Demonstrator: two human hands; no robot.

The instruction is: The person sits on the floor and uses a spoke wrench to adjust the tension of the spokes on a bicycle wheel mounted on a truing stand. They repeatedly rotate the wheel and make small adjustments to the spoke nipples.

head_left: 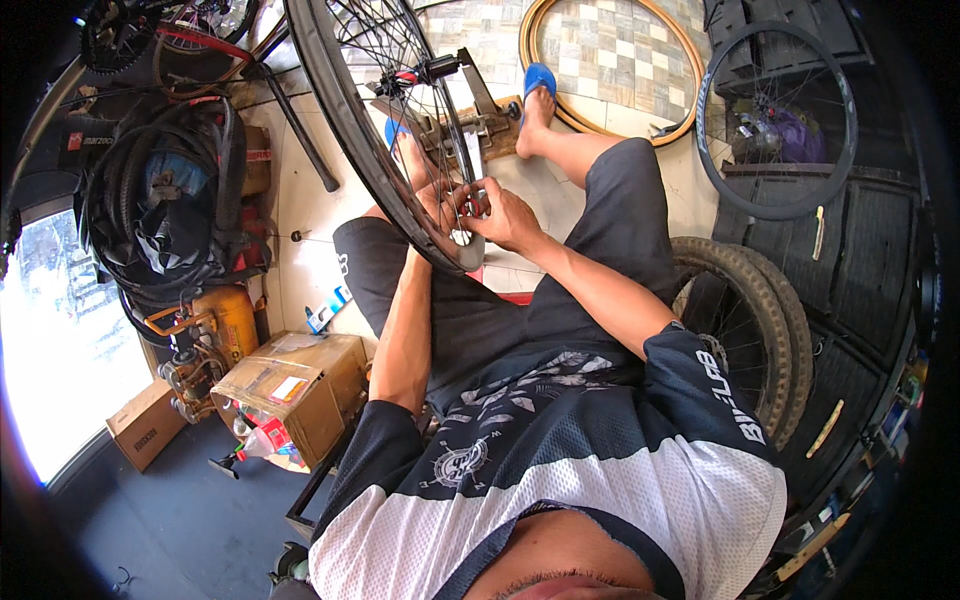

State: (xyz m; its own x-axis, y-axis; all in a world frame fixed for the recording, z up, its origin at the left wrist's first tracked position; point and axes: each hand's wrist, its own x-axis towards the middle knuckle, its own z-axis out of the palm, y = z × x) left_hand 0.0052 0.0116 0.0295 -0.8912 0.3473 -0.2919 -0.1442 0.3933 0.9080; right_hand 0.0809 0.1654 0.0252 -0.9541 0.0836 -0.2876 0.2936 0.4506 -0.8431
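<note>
A black bicycle wheel (352, 132) stands upright in front of me, its hub held in a metal truing stand (478, 85) with a wooden base (490, 130). Near the lower part of the rim, my left hand (438, 207) reaches in among the spokes, fingers bent and closed; spokes and rim partly cover it, so its grip is unclear. From the other side my right hand (507, 218) pinches a small red tool (477, 206) against the spokes. The tool's exact kind is mostly hidden by the fingers. Both hands nearly meet there.
Tan tyres (690, 75) lie on the tiled floor ahead. Another rim (708, 150) leans at right, above knobby tyres (790, 330). At left are hanging black tubes (105, 215), a yellow compressor tank (232, 325) and an open cardboard box (310, 375). A bicycle (215, 45) stands far left.
</note>
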